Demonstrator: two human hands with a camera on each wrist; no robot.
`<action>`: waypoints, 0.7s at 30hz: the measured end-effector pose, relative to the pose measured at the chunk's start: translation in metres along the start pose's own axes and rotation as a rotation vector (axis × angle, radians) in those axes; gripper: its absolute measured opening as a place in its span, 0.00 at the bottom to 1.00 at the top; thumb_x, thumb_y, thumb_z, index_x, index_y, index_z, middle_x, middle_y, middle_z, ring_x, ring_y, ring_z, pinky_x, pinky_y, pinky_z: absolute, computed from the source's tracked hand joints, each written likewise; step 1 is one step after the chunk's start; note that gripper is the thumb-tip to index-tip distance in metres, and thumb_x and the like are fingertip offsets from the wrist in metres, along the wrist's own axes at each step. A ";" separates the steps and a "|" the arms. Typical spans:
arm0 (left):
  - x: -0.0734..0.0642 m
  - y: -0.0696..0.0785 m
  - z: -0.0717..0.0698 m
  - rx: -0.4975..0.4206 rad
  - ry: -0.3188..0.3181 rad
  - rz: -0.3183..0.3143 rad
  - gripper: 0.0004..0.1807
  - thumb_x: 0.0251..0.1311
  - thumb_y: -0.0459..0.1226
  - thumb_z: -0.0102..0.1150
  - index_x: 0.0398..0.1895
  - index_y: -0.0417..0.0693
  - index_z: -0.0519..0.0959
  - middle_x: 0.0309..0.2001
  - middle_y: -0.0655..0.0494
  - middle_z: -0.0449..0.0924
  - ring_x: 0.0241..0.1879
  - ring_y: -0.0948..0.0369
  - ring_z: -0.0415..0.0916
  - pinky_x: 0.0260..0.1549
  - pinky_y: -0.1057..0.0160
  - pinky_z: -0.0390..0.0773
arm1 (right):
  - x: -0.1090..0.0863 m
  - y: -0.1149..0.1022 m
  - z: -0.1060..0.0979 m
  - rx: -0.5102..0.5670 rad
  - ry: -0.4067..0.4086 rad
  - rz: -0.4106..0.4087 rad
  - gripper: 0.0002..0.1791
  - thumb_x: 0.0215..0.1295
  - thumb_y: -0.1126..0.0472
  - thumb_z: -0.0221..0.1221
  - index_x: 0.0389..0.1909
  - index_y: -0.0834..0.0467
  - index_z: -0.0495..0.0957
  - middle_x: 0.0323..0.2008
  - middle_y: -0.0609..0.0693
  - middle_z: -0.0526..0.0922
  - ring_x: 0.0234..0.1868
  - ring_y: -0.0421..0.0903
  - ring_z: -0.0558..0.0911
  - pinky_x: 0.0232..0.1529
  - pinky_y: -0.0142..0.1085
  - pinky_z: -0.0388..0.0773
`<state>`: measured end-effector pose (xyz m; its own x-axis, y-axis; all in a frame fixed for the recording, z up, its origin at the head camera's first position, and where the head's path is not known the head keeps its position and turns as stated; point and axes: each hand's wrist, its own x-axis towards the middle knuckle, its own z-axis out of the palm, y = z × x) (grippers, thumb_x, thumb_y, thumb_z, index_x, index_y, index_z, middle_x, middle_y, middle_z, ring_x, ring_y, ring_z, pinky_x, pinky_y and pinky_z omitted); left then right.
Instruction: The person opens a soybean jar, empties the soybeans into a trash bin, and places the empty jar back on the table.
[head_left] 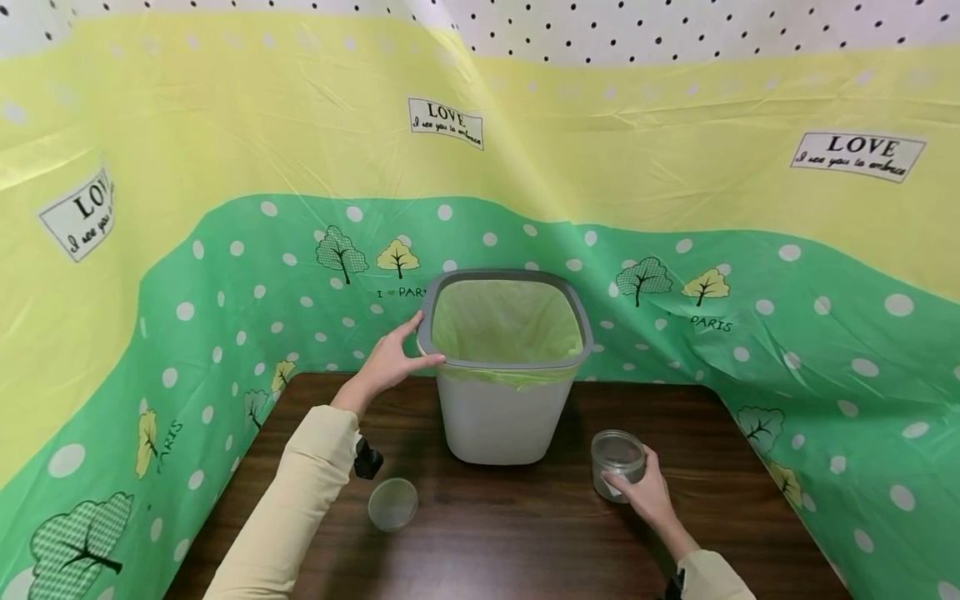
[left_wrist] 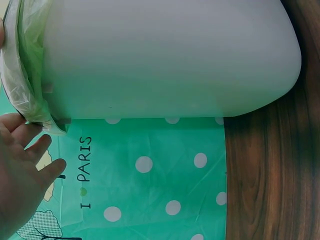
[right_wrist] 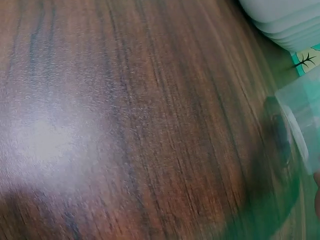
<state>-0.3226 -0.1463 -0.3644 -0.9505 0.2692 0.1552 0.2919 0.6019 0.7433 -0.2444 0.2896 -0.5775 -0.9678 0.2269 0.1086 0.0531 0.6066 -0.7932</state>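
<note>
A light grey trash bin [head_left: 504, 421] with a dark grey rim and a green bag lining stands upright on the table. My left hand [head_left: 392, 360] holds the bin's left front corner at the rim, thumb along the front and fingers round the side. In the left wrist view, that hand [left_wrist: 22, 160] has its fingertips at the edge of the liner [left_wrist: 30, 75], with some fingers loosely apart. To the right of the bin, my right hand [head_left: 648, 492] grips a clear round plastic jar [head_left: 618, 452] by its side. The jar's top looks uncovered.
A clear round lid [head_left: 393, 504] lies on the dark wooden table [head_left: 495, 533], front left of the bin. Patterned green and yellow cloth [head_left: 225, 275] rises behind and at both sides of the table. Black wrist cameras sit by the cream sleeves [head_left: 300, 492].
</note>
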 end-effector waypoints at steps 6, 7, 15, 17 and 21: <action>0.001 -0.002 0.000 0.000 0.004 0.003 0.53 0.44 0.62 0.61 0.71 0.59 0.47 0.70 0.53 0.47 0.68 0.54 0.45 0.61 0.46 0.55 | -0.006 0.002 0.000 0.010 0.012 -0.047 0.48 0.45 0.52 0.69 0.63 0.64 0.54 0.52 0.67 0.68 0.51 0.62 0.70 0.45 0.51 0.67; 0.001 -0.002 0.000 0.001 0.003 0.004 0.53 0.44 0.62 0.61 0.71 0.59 0.46 0.70 0.53 0.47 0.68 0.54 0.45 0.61 0.46 0.55 | -0.007 0.003 -0.001 0.016 0.008 -0.053 0.48 0.45 0.53 0.69 0.63 0.65 0.54 0.52 0.67 0.68 0.51 0.62 0.69 0.46 0.52 0.67; 0.000 -0.002 0.000 0.004 0.003 0.003 0.53 0.44 0.61 0.61 0.71 0.59 0.46 0.70 0.53 0.47 0.69 0.54 0.45 0.61 0.47 0.55 | -0.011 0.006 -0.007 0.011 -0.041 -0.035 0.48 0.46 0.52 0.69 0.63 0.65 0.54 0.55 0.68 0.67 0.55 0.63 0.67 0.51 0.54 0.64; 0.000 -0.002 0.001 0.003 0.003 0.001 0.53 0.45 0.61 0.61 0.71 0.59 0.46 0.70 0.53 0.47 0.69 0.54 0.45 0.61 0.47 0.55 | -0.011 0.007 -0.007 0.007 -0.046 -0.028 0.48 0.46 0.52 0.69 0.63 0.65 0.54 0.55 0.68 0.67 0.55 0.63 0.67 0.51 0.54 0.64; -0.001 -0.001 0.001 0.000 0.002 0.003 0.53 0.45 0.61 0.61 0.71 0.58 0.46 0.70 0.53 0.47 0.68 0.53 0.45 0.61 0.46 0.55 | -0.013 0.009 -0.007 0.006 -0.037 -0.034 0.48 0.44 0.53 0.69 0.63 0.65 0.54 0.55 0.68 0.68 0.55 0.63 0.68 0.52 0.54 0.64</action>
<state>-0.3224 -0.1465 -0.3660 -0.9499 0.2691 0.1588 0.2945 0.6015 0.7426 -0.2301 0.2974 -0.5815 -0.9776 0.1777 0.1131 0.0190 0.6092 -0.7928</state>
